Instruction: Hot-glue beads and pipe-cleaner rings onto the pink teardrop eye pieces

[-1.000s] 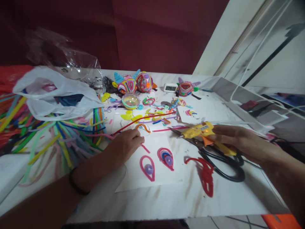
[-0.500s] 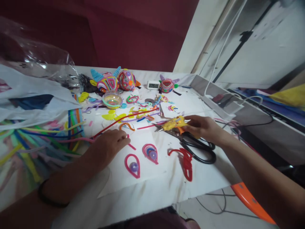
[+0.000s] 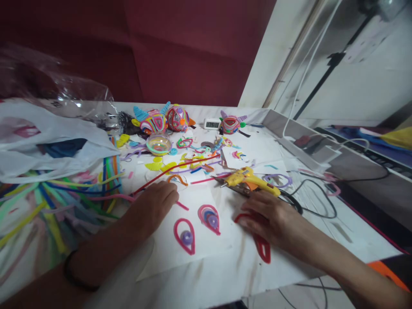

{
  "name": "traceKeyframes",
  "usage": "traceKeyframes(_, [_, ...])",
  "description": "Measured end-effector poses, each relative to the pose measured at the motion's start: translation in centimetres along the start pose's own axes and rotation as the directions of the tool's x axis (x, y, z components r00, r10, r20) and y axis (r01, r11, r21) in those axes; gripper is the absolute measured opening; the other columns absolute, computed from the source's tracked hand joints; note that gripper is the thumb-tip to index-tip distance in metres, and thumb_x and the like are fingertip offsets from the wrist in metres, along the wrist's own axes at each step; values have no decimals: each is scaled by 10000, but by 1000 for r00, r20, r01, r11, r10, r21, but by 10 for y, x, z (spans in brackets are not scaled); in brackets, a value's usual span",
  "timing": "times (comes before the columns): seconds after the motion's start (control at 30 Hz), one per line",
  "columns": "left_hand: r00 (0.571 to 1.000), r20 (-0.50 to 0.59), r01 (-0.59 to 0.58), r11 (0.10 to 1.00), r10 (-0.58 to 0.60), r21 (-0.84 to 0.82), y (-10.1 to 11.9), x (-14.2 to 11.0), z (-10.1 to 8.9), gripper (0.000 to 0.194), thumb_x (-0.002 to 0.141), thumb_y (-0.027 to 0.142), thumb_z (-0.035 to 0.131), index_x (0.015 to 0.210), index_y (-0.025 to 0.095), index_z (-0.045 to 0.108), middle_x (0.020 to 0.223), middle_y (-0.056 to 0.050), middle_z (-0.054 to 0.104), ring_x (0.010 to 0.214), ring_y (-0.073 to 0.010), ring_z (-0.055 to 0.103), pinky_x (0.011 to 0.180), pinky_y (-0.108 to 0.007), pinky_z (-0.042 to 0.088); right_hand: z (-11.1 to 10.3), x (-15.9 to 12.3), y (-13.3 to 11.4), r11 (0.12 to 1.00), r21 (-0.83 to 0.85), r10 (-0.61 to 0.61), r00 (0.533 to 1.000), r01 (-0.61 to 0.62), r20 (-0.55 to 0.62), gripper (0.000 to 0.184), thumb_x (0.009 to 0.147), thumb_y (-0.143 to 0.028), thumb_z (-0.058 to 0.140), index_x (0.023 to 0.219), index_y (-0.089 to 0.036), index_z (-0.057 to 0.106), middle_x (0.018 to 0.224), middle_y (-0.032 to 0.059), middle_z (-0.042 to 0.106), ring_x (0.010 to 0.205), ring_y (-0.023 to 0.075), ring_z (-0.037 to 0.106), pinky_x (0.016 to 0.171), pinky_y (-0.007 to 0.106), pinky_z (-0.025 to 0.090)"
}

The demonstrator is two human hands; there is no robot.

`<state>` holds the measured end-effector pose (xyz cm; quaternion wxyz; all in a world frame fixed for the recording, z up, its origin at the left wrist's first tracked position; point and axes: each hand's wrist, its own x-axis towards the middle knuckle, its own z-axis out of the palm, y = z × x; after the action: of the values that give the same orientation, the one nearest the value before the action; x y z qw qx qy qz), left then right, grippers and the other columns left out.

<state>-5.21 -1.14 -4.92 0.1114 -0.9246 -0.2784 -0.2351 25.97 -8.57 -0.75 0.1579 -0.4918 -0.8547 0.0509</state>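
Note:
My left hand (image 3: 154, 204) rests with curled fingers on the white paper (image 3: 161, 249). A short pink pipe cleaner piece (image 3: 182, 205) sticks out from its fingertips. My right hand (image 3: 273, 219) is closed round a folded red pipe cleaner (image 3: 264, 249), its loop showing below the fingers. Just beyond that hand, a yellow glue gun (image 3: 246, 178) lies across black-handled scissors (image 3: 291, 201). Two pink teardrop outlines lie on the paper. The nearer teardrop (image 3: 176, 229) holds a purple bead (image 3: 186, 237); the other teardrop (image 3: 201, 212) has blue and pink strips and a purple bead (image 3: 213, 221).
Many loose pipe cleaners (image 3: 61, 214) spread at the left beside a plastic bag (image 3: 25, 150). Decorated balls (image 3: 154, 122), a clear bowl (image 3: 159, 146) and a digital clock (image 3: 212, 124) stand at the back. A power strip (image 3: 322, 159) and cables lie along the right.
My right hand has left the glue gun, which now lies on the scissors, and has come nearer to the red pipe cleaner. My left hand stays at the pink piece. The view has shifted slightly.

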Motion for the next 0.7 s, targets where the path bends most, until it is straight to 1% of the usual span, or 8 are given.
traceKeyframes(0.1, [997,-70,-20,1000,20,2,0,-2,1,147,926,107,443,972,141,579,1007,-75,611,987,-194,555,900,-349,492,9,1,-5,998,-63,-17,997,23,81,242,915,-193,443,803,-186,657,774,80,605,771,214,582,692,365,484])
traceKeyframes(0.2, [997,-77,-29,999,30,14,3,0,-3,145,931,118,440,956,136,582,980,-78,626,975,-197,567,886,-354,493,9,8,-7,998,-52,-24,994,30,105,271,918,-175,430,793,-184,671,762,83,610,761,211,588,677,352,479])
traceKeyframes(0.3, [997,-68,-28,1000,28,3,6,3,-6,195,941,116,397,929,147,589,933,-66,639,929,-192,575,833,-344,500,-2,22,-8,996,49,-75,988,70,132,199,902,-226,507,803,-194,677,784,69,636,753,191,598,656,306,476])
traceKeyframes(0.37, [996,-79,-37,999,37,-1,6,4,-7,200,942,117,390,921,146,587,926,-66,642,923,-195,574,832,-346,492,-13,38,-7,990,101,-113,988,103,101,197,910,-207,481,904,-186,677,864,79,663,782,176,610,672,285,473])
traceKeyframes(0.4, [995,-87,-42,999,42,-5,6,5,-7,195,940,119,394,918,147,586,925,-67,644,921,-196,576,831,-347,487,-19,47,-5,990,91,-111,993,106,50,241,924,-181,433,916,-182,674,877,81,670,797,173,613,699,287,468])
traceKeyframes(0.47, [994,-108,-35,999,32,-26,5,5,-8,179,934,122,409,906,155,583,912,-63,648,896,-194,585,813,-340,482,-28,67,0,998,30,-52,998,51,43,238,918,-175,444,855,-188,673,852,62,684,786,164,619,699,272,455])
traceKeyframes(0.6, [984,-140,84,982,-109,-170,7,6,-17,120,924,136,450,934,176,563,931,-59,649,891,-181,605,792,-310,489,-32,96,-2,1000,11,-23,999,23,22,211,886,-167,479,802,-179,672,743,51,686,641,149,602,611,266,427])
traceKeyframes(0.7, [935,-204,194,898,-291,-394,6,4,-28,96,938,159,436,921,194,524,1008,-67,644,989,-172,604,849,-295,485,-28,97,-15,995,65,-77,997,77,6,177,864,-164,504,869,-200,678,750,30,693,634,144,612,587,255,430])
